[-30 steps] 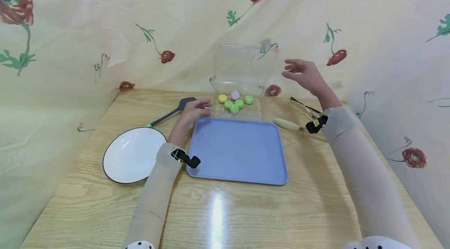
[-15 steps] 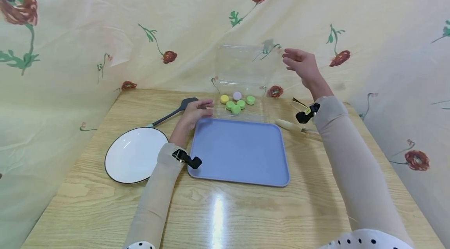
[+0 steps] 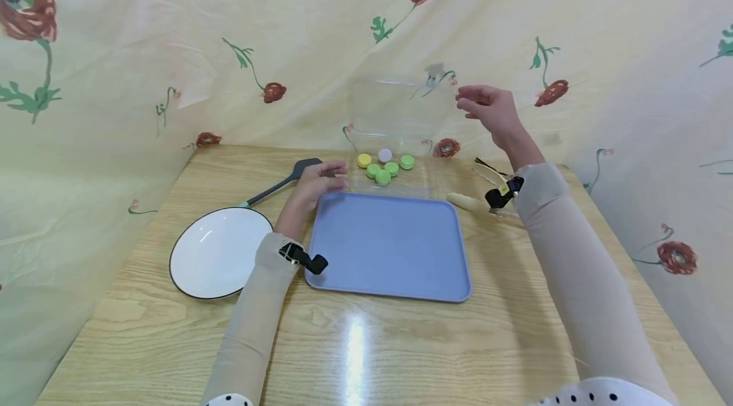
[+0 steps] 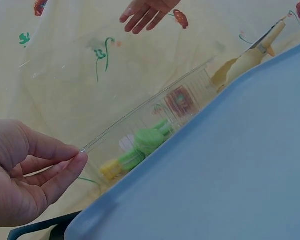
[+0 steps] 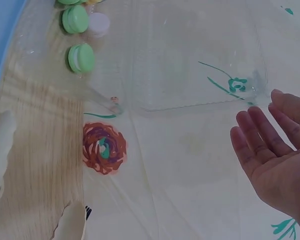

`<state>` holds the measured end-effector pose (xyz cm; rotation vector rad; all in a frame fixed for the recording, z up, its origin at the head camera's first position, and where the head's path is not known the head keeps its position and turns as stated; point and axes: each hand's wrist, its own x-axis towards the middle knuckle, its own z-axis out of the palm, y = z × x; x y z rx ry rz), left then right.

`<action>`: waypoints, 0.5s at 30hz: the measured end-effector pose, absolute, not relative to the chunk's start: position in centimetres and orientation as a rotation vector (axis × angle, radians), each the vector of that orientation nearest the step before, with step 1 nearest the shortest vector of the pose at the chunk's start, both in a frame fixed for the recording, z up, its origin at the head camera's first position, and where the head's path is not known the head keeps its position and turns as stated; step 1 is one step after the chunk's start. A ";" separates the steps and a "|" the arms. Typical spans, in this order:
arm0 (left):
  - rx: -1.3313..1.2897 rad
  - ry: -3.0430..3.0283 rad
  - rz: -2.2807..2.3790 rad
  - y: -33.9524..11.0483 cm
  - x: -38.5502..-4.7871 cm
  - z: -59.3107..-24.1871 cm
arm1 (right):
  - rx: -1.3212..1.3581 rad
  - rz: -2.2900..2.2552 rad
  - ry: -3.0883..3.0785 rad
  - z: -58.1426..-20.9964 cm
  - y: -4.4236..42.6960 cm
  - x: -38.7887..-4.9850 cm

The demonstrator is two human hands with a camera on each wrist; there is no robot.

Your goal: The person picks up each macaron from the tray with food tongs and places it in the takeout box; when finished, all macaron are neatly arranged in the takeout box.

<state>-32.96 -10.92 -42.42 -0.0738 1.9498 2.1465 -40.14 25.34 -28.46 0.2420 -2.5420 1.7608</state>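
A clear plastic clamshell box (image 3: 428,184) stands behind the blue tray, its transparent lid (image 3: 395,104) raised toward the wall covering. Inside lie several green macarons (image 3: 382,177), a yellow macaron (image 3: 364,160) and a lilac macaron (image 3: 385,155). At the box's left corner, my left hand (image 3: 314,186) pinches the clear rim between thumb and fingers, as the left wrist view shows. My right hand (image 3: 494,112) is raised beside the lid's right upper corner. Its fingers (image 5: 255,135) are loosely extended with nothing held; whether they touch the lid I cannot tell.
The blue tray (image 3: 389,247) lies in front of the box. Left of it are a white oval dish (image 3: 220,253) and a dark spatula (image 3: 275,189). Cream-tipped tongs (image 3: 466,202) lie at the right. A flowered sheet (image 3: 315,24) rises behind the table.
My right hand has risen and shifted slightly left toward the lid, then dipped a little. The lid's top edge sits slightly lower than before. My left hand stays at the box corner.
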 end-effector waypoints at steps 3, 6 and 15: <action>-0.072 1.950 2.147 -11.0 -33.0 -42.4 | 0.282 1.733 -2.527 -29.1 25.6 -39.7; -0.076 1.956 2.141 -11.0 -33.0 -42.3 | 0.331 1.684 -2.524 -29.9 25.8 -39.0; -0.094 1.947 2.128 -11.0 -32.9 -42.1 | 0.455 1.420 -2.600 -32.9 26.2 -36.2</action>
